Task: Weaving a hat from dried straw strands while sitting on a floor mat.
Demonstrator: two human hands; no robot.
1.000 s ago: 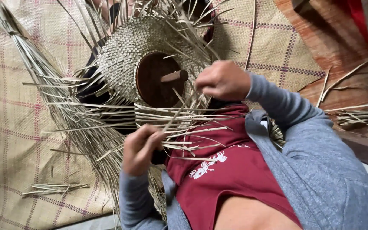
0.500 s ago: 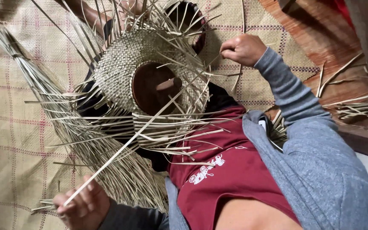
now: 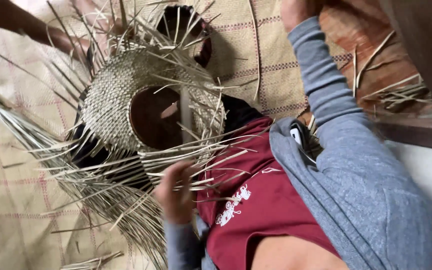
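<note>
A half-woven straw basket (image 3: 116,100) with a round opening lies on my lap, with loose pale strips sticking out all around it. My left hand (image 3: 176,195), blurred, is at the basket's near edge among the loose strips. It is closed on a flat straw strip (image 3: 184,117) that runs up across the opening. My right hand (image 3: 298,10) is raised far from the basket at the top edge of the view. It is partly cut off, so I cannot see what it holds. I wear a grey hooded top and a maroon shirt.
A checked woven mat (image 3: 11,200) covers the floor. A dark round pot (image 3: 203,47) sits beyond the basket. Loose straw offcuts (image 3: 401,95) lie by a dark wooden piece of furniture (image 3: 426,45). A bare leg (image 3: 26,30) stretches at top left.
My left hand has come back from the lower left to the basket's near edge with the strip. My right hand has risen further away, to the top edge.
</note>
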